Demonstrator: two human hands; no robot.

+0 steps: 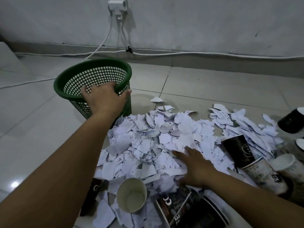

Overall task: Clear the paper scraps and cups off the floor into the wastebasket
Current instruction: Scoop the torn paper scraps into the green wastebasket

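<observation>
The left hand [105,97] grips the wastebasket [79,96] rim. The right hand [195,168] rests, fingers spread, on the paper scraps [148,137] beside the wastebasket. Scraps and cups [131,195] remain on the floor [41,129]; clearing has barely begun.

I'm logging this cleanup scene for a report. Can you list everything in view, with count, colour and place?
wastebasket: one, green mesh, tilted, floor at left of the pile
paper scraps: heap, uncounted, white with writing, floor at centre and right
cups: at least six, dark printed with pale insides, lying in and around the scraps, near and right
floor: pale glossy tiles
cables: several, white, along the wall base
wall plug: white, top centre of the wall
left hand: grips the wastebasket rim
right hand: fingers spread, rests on the scraps
</observation>
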